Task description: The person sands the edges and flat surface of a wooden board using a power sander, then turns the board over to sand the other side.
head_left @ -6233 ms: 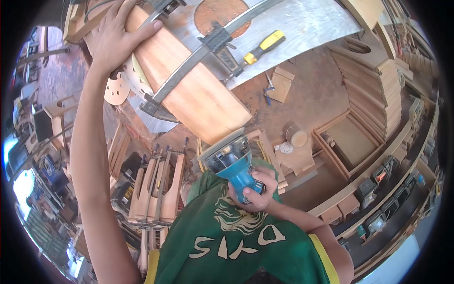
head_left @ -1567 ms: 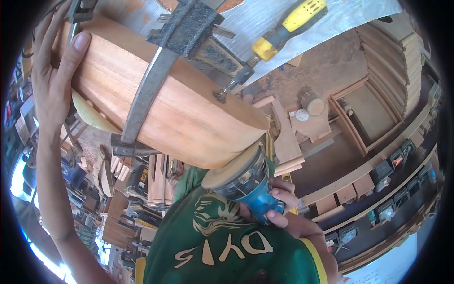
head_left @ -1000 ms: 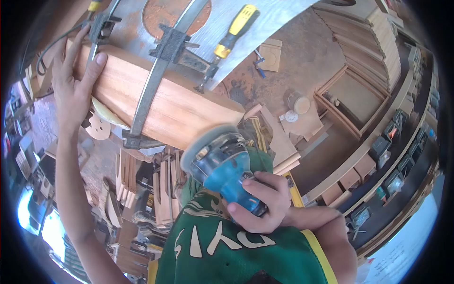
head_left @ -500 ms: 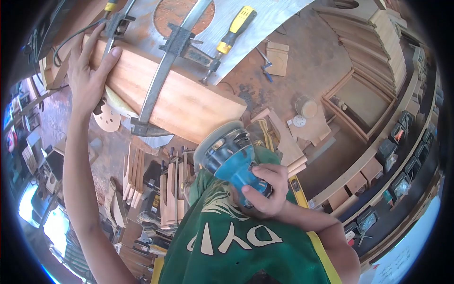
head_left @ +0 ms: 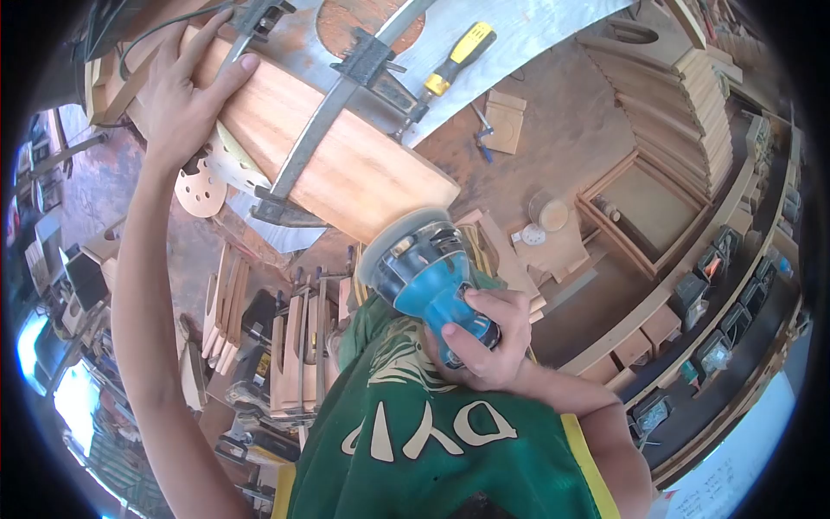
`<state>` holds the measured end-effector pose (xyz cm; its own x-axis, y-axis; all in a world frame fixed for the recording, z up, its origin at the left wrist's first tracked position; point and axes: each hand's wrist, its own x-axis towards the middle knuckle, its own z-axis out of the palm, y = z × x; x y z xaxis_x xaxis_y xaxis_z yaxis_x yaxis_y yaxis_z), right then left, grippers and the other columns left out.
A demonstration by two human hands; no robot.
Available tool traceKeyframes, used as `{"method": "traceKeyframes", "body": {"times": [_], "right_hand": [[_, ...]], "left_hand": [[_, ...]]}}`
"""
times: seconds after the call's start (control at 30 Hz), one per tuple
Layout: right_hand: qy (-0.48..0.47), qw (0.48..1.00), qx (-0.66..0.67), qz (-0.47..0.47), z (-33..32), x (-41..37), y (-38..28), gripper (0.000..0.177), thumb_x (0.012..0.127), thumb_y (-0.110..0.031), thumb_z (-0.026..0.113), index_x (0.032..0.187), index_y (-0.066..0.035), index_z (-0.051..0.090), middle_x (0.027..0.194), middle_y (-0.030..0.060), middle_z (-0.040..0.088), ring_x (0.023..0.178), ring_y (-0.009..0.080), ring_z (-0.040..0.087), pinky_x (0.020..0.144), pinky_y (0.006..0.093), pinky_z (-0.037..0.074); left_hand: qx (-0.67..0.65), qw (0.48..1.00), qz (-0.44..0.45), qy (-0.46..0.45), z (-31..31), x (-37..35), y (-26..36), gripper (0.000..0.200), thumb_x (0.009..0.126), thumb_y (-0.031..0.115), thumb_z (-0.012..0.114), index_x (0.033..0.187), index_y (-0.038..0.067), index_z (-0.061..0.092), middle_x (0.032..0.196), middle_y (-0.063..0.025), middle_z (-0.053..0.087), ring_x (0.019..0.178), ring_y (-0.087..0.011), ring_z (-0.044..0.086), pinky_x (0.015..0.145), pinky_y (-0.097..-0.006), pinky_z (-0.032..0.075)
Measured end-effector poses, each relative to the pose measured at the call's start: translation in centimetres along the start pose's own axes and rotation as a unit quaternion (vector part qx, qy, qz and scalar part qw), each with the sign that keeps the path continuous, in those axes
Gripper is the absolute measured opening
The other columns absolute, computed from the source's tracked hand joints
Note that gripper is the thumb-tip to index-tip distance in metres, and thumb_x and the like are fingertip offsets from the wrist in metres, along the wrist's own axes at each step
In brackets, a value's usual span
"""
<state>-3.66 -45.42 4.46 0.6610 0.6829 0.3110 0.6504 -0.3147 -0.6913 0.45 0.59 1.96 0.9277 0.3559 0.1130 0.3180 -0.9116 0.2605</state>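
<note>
My right hand is wrapped round the body of a blue and black sander. The sander's round pad meets the near end of a thick pale wooden block. My left hand rests with spread fingers on the far left part of that block. A metal bar clamp crosses the block, and a second clamp stands by my left fingertips. The clamp's yellow and black handle points up and right. Under the block, beside my left wrist, hangs a perforated disc.
Wooden strips and clamps stand below the block. On the right are a wooden frame, a stack of slats, a round container and a curved shelf with boxed items. A small blue clamp lies by a wood piece.
The view has shifted, so the block and clamps appear slightly farther right. The sander still meets the block's end, and both hands keep their holds.
</note>
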Motion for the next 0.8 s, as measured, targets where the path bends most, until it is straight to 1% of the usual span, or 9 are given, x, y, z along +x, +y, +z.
{"method": "traceKeyframes", "body": {"times": [0.03, 0.13, 0.23, 0.33, 0.43, 0.53, 0.63, 0.73, 0.8], "right_hand": [[0.0, 1.0, -0.009, 0.001, -0.1, 1.1, -0.6, 0.043, 0.069, -0.012, 0.086, 0.11, -0.023, 0.079, 0.126, 0.0165, 0.064, 0.094, 0.0333, 0.063, 0.069, 0.036, 0.054], [-0.032, 0.998, -0.052, 0.016, -0.6, 4.8, -2.8, 0.045, 0.066, -0.014, 0.083, 0.11, -0.023, 0.079, 0.126, 0.0128, 0.064, 0.092, 0.0303, 0.062, 0.067, 0.0349, 0.053], [-0.1, 0.992, -0.073, 0.01, -1.1, 8.0, -4.6, 0.059, 0.058, -0.01, 0.091, 0.114, -0.022, 0.075, 0.125, 0.0131, 0.062, 0.092, 0.0312, 0.059, 0.066, 0.0407, 0.05], [-0.131, 0.985, -0.113, 0.007, -0.7, 11.2, -5.9, 0.052, 0.066, -0.013, 0.084, 0.116, -0.025, 0.076, 0.119, 0.0073, 0.061, 0.088, 0.0282, 0.056, 0.062, 0.0378, 0.05], [-0.117, 0.979, -0.16, -0.039, 1.2, 14.7, -6.8, 0.04, 0.075, -0.011, 0.076, 0.112, -0.025, 0.075, 0.11, 0.005, 0.058, 0.085, 0.0271, 0.055, 0.058, 0.0345, 0.051], [-0.088, 0.975, -0.16, -0.13, 2.2, 16.4, -6.0, 0.022, 0.077, -0.015, 0.072, 0.098, -0.022, 0.072, 0.094, 0.0045, 0.051, 0.085, 0.0253, 0.058, 0.047, 0.0285, 0.049], [-0.116, 0.975, -0.13, -0.137, 1.5, 15.0, -5.7, 0.033, 0.078, -0.013, 0.075, 0.109, -0.025, 0.072, 0.106, 0.0055, 0.056, 0.088, 0.0283, 0.058, 0.057, 0.036, 0.052], [-0.121, 0.986, -0.092, -0.075, -0.4, 12.8, -5.2, 0.043, 0.075, -0.015, 0.083, 0.114, -0.025, 0.071, 0.108, 0.0072, 0.058, 0.093, 0.0307, 0.06, 0.063, 0.0423, 0.054], [-0.142, 0.984, -0.096, -0.045, -2.0, 10.2, -4.7, 0.049, 0.071, -0.014, 0.088, 0.116, -0.022, 0.07, 0.112, 0.01, 0.06, 0.099, 0.0336, 0.062, 0.068, 0.0461, 0.055]], "left_hand": [[0.006, 1.0, -0.006, 0.001, -0.1, 0.0, 0.2, 0.068, 0.091, 0.058, 0.076, 0.152, 0.029, 0.065, 0.161, -0.0224, 0.049, 0.148, -0.0411, 0.048, 0.123, -0.0521, 0.035], [-0.002, 1.0, -0.007, 0.007, 0.0, -0.2, 0.3, 0.07, 0.089, 0.063, 0.075, 0.151, 0.031, 0.066, 0.162, -0.021, 0.048, 0.149, -0.0403, 0.046, 0.123, -0.0524, 0.034], [0.014, 1.0, -0.018, 0.014, 0.4, -0.3, 0.2, 0.072, 0.089, 0.064, 0.075, 0.152, 0.032, 0.065, 0.163, -0.0214, 0.047, 0.151, -0.0412, 0.043, 0.124, -0.053, 0.033], [0.006, 1.0, -0.021, 0.011, 0.4, -0.2, 0.1, 0.074, 0.088, 0.066, 0.075, 0.153, 0.034, 0.064, 0.164, -0.0217, 0.046, 0.152, -0.0421, 0.042, 0.125, -0.0533, 0.033], [0.023, 0.999, -0.023, 0.03, 1.1, -0.3, -0.6, 0.077, 0.087, 0.071, 0.073, 0.154, 0.034, 0.062, 0.163, -0.0228, 0.046, 0.151, -0.0431, 0.042, 0.124, -0.0526, 0.034], [0.069, 0.997, -0.028, 0.032, 1.0, -0.2, -0.5, 0.08, 0.086, 0.075, 0.07, 0.154, 0.033, 0.062, 0.162, -0.0218, 0.048, 0.151, -0.0429, 0.043, 0.123, -0.0515, 0.035], [0.06, 0.997, -0.029, 0.033, 1.3, 0.1, -0.9, 0.084, 0.085, 0.079, 0.068, 0.154, 0.032, 0.062, 0.161, -0.0176, 0.05, 0.149, -0.0407, 0.046, 0.122, -0.0507, 0.037], [0.052, 0.997, -0.036, 0.032, 1.0, 0.0, -0.6, 0.085, 0.084, 0.079, 0.068, 0.154, 0.031, 0.062, 0.16, -0.013, 0.052, 0.148, -0.0374, 0.049, 0.121, -0.05, 0.039], [0.061, 0.997, -0.042, 0.039, 1.2, -0.1, -0.5, 0.086, 0.084, 0.079, 0.068, 0.154, 0.03, 0.062, 0.159, -0.0122, 0.053, 0.147, -0.0364, 0.05, 0.12, -0.0497, 0.039]]}}
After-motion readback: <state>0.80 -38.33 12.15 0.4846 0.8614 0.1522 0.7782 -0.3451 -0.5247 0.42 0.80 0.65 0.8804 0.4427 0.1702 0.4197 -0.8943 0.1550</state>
